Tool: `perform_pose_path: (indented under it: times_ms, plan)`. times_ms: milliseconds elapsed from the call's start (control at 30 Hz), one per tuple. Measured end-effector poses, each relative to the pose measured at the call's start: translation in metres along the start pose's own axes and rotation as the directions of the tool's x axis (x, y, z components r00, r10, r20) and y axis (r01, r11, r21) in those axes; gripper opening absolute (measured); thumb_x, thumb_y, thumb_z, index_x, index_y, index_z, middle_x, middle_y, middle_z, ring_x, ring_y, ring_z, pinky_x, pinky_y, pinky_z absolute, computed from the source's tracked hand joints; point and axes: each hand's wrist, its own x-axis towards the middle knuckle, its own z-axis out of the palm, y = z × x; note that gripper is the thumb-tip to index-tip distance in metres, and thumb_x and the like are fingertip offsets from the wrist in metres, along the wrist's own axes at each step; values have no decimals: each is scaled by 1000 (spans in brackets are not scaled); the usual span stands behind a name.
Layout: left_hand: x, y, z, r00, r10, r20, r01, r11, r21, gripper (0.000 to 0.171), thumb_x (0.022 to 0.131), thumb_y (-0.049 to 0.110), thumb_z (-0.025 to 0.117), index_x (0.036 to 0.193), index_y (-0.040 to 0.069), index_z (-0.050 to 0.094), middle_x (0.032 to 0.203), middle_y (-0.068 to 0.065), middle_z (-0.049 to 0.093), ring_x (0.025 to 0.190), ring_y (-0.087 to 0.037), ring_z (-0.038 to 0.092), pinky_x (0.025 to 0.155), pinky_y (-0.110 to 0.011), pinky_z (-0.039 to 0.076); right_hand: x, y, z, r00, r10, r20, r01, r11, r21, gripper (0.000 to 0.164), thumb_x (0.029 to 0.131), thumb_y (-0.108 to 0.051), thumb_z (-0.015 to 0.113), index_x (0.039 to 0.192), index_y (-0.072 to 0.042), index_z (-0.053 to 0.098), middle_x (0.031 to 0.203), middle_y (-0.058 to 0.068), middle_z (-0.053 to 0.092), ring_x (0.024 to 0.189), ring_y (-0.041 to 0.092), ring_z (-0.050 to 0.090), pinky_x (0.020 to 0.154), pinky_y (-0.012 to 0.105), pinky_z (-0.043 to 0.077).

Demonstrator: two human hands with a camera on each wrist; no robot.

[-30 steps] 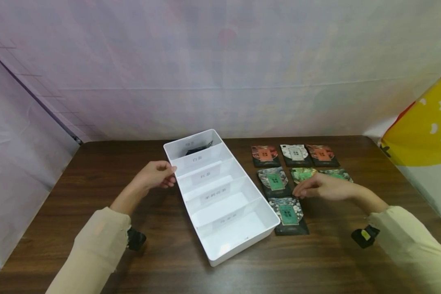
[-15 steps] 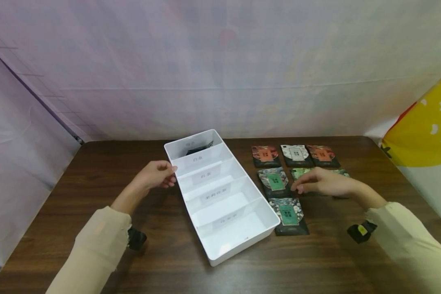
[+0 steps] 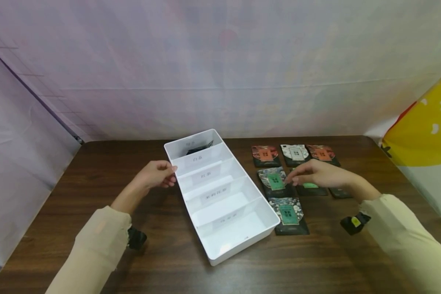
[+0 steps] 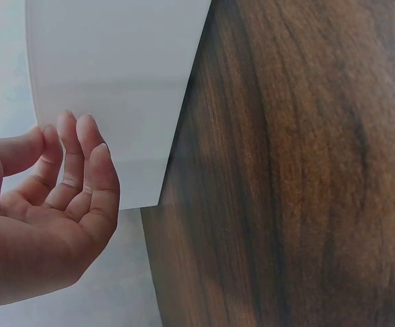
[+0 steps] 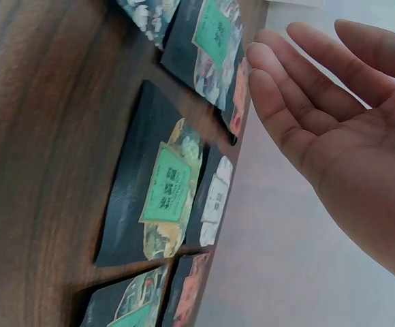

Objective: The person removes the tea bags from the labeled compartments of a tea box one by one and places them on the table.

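Observation:
A white divided tray stands slantwise on the table, with printed labels on its dividers. Thumb and forefinger of my left hand pinch its left rim; in the left wrist view the other fingers of that hand curl loosely beside the wall. Dark pouches lie in the farthest compartment. My right hand, holding nothing, hovers over the middle row of flat black pouches. Its fingertips overlap the edge of a green-labelled pouch. Another green-labelled pouch is partly under the hand, as is one farther right.
At the back lie two red-labelled pouches with a white-labelled pouch between them. A teal-labelled pouch sits nearest me, close against the tray's right side. Patterned cloth hangs behind the table.
My right hand has shifted a little left and away from me, over the middle row, still holding nothing. My left hand, the tray and the pouches have stayed put.

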Motion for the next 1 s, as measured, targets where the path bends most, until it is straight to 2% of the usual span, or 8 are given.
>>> perform_pose_path:
  times_ms: [533, 667, 833, 900, 1000]
  plan:
    - [0, -1, 0, 1000, -4, -3, 4, 1000, 0, 16, 95, 10, 48, 85, -1, 51, 64, -2, 57, 59, -10, 57, 63, -30, 51, 19, -15, -7, 999, 47, -18, -48, 998, -30, 30, 95, -20, 49, 115, 0, 59, 109, 16, 61, 98, 32, 58, 84, 49, 45]
    - [1, -2, 0, 1000, -6, -5, 6, 1000, 2, 16, 95, 10, 47, 85, -1, 51, 64, -1, 57, 59, -9, 57, 63, -29, 51, 25, -22, -9, 1000, 23, -17, -23, 1000, -19, 29, 95, -18, 49, 115, 1, 59, 112, 16, 60, 101, 34, 56, 86, 50, 43]
    - [1, -2, 1, 1000, -4, -4, 4, 1000, -1, 16, 96, 10, 48, 85, -1, 51, 64, -1, 57, 59, -10, 57, 63, -30, 50, 33, -29, -13, 999, -20, -25, 19, 998, -61, 24, 95, -14, 49, 113, -2, 61, 111, 14, 60, 98, 29, 58, 81, 44, 47]
    - [1, -1, 0, 1000, -5, -6, 4, 1000, -3, 16, 95, 10, 48, 85, -1, 51, 64, -2, 57, 59, -10, 57, 63, -30, 50, 37, -33, -15, 999, -19, -34, 16, 996, -93, 23, 95, -14, 50, 112, -4, 62, 106, 12, 62, 90, 25, 59, 77, 40, 48]
    - [1, -1, 0, 1000, -4, -5, 4, 1000, -3, 16, 96, 10, 47, 86, -2, 51, 64, -2, 57, 59, -10, 57, 63, -30, 50, 43, -37, -18, 999, 8, -49, -12, 996, -92, 23, 94, -13, 50, 111, -4, 63, 102, 11, 62, 87, 24, 59, 75, 39, 48]
